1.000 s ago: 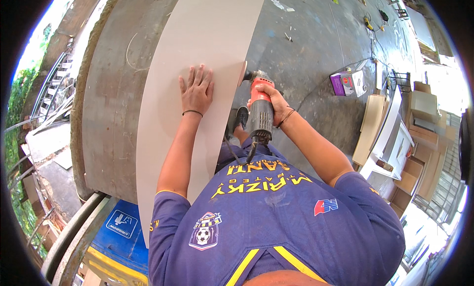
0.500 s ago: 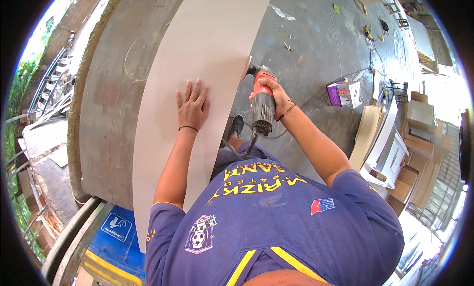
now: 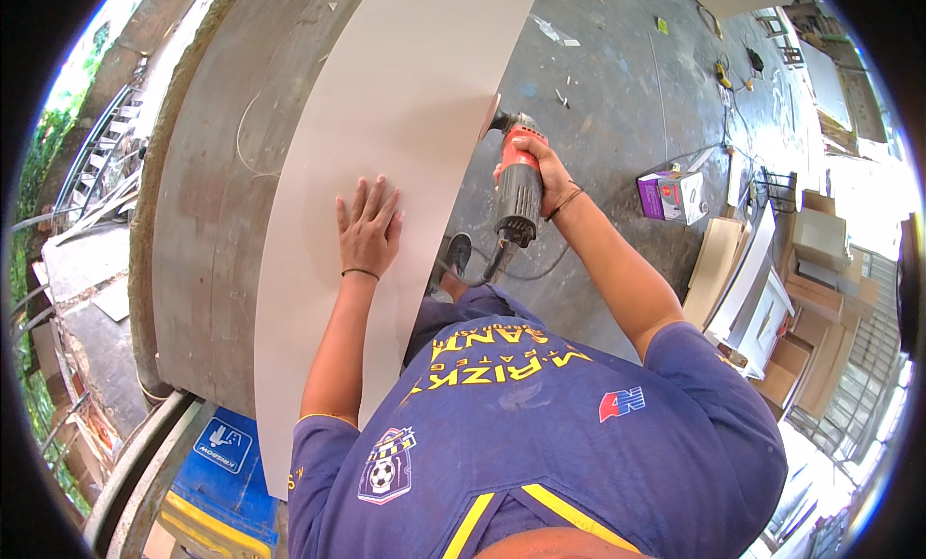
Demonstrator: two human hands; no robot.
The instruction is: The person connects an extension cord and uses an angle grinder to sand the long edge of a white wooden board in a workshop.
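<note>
A long pale board (image 3: 323, 173) stretches from beside my body to the far edge of the view, lying on a worn grey workbench (image 3: 207, 221). My left hand (image 3: 368, 229) rests flat on the board with its fingers spread. In my right hand (image 3: 547, 173) is a red and black angle grinder (image 3: 522, 188), its body gripped just behind the head. The grinder's disc (image 3: 490, 117) stands on edge along the right edge of the board and seems to touch it. From the tool's rear end a black cord (image 3: 497, 260) hangs toward the floor.
A purple and white box (image 3: 672, 194) sits on the grey concrete floor (image 3: 598, 106) to the right. Beyond it are stacked boards and cabinet parts (image 3: 762, 289). Paper scraps (image 3: 555, 31) and a yellow tool (image 3: 722, 75) lie farther off. A blue and yellow case (image 3: 222, 472) is at lower left.
The grinder and my right hand have shifted slightly right and, at the disc, a little farther along the board's edge. My left hand has slid slightly nearer to me on the board.
</note>
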